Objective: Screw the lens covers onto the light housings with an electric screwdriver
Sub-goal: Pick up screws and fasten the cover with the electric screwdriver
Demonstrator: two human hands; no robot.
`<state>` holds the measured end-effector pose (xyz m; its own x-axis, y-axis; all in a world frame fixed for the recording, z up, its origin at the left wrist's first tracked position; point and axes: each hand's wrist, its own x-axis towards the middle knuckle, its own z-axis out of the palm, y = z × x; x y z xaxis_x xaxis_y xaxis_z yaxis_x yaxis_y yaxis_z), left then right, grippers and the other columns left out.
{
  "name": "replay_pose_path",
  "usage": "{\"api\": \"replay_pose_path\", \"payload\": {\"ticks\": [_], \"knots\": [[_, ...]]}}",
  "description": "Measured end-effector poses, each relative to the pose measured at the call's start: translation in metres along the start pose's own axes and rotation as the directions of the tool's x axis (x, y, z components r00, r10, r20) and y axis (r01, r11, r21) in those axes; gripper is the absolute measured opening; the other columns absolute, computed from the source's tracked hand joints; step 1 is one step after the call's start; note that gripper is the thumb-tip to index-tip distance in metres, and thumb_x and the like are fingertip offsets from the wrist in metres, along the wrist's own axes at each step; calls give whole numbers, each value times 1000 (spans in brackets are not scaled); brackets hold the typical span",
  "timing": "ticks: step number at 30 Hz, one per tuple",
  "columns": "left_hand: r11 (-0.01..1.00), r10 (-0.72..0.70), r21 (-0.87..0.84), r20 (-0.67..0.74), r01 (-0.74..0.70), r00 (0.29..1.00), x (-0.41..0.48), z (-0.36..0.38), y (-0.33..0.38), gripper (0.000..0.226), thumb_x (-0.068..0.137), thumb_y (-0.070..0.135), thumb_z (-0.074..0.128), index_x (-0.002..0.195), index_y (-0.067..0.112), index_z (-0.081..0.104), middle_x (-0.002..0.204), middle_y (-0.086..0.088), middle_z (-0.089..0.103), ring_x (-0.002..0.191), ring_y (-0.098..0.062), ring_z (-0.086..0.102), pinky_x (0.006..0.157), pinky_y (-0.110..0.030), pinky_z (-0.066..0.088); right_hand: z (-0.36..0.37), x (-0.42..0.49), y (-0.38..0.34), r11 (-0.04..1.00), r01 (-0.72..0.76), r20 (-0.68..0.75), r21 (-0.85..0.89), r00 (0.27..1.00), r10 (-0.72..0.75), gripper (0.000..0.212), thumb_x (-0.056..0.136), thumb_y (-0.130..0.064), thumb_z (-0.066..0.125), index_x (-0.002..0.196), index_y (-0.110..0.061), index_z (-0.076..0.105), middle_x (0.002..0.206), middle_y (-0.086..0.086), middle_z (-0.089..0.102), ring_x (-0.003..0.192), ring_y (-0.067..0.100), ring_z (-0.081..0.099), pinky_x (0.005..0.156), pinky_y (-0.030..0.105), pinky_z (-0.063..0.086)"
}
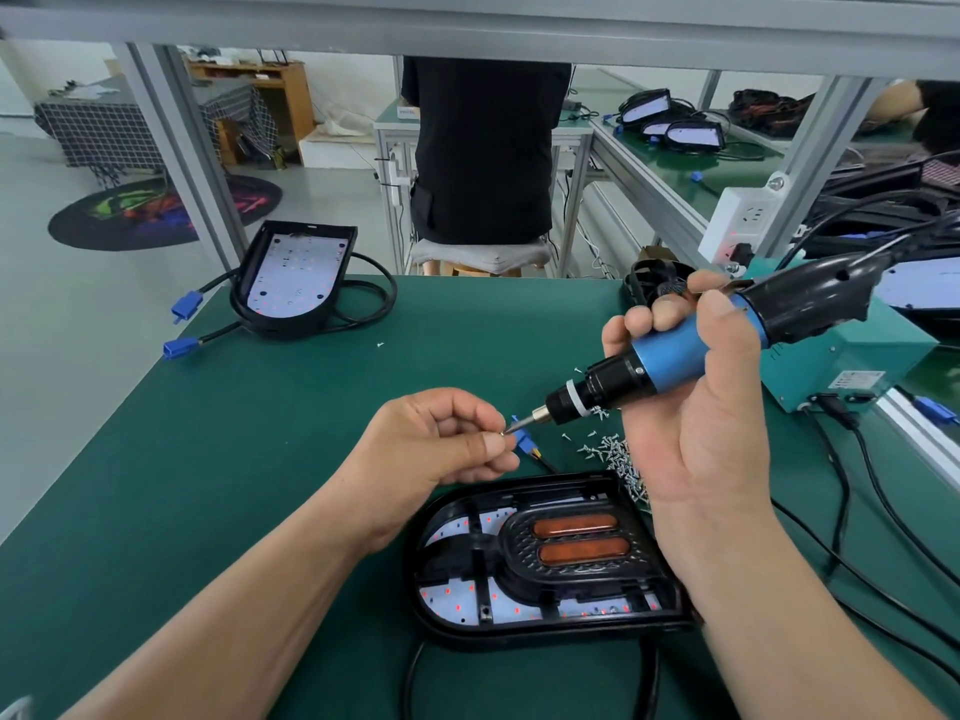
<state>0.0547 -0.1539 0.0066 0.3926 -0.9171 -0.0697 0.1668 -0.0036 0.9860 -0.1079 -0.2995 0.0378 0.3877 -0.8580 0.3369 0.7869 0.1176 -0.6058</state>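
Note:
A black light housing (540, 623) lies on the green mat near me, with a black lens cover (576, 548) holding two amber lenses set inside it. My right hand (696, 407) grips a blue and black electric screwdriver (670, 356), its bit pointing left. My left hand (441, 439) pinches a small screw (502, 432) at the bit's tip, above the housing. A pile of loose screws (615, 454) lies just behind the housing.
A second housing (298, 278) with cables and blue connectors (186, 305) sits at the table's far left. A teal power unit (852, 356) and black cables lie to the right. A person in black sits beyond the table.

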Motion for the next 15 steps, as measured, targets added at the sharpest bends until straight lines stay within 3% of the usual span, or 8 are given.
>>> {"api": "replay_pose_path", "payload": {"ticks": [5,11,15], "knots": [[998,43,43,19,-44,999,-1,-2,-1,20,89,-4,78,92,16,76,91,-20,77,87,-32,80,71,-25,61,1,1,-2,999,-33,7,-33,999,33,11,105,-23,62,114,-19,58,88,0,59,84,20,61,93,42,53],[992,17,122,42,-22,999,2,-3,-7,21,92,1,78,95,21,79,95,-13,79,93,-30,80,80,-27,62,-4,3,5,996,-92,-185,13,978,93,13,103,-25,67,105,-16,58,84,2,59,77,20,61,88,41,56],[997,-15,83,106,6,994,2,-7,-6,29,89,7,79,117,12,73,106,-14,80,102,-31,78,87,-29,62,-4,2,5,995,-83,-230,49,969,92,15,102,-27,68,103,-15,58,83,2,58,74,20,61,86,41,56]]}}
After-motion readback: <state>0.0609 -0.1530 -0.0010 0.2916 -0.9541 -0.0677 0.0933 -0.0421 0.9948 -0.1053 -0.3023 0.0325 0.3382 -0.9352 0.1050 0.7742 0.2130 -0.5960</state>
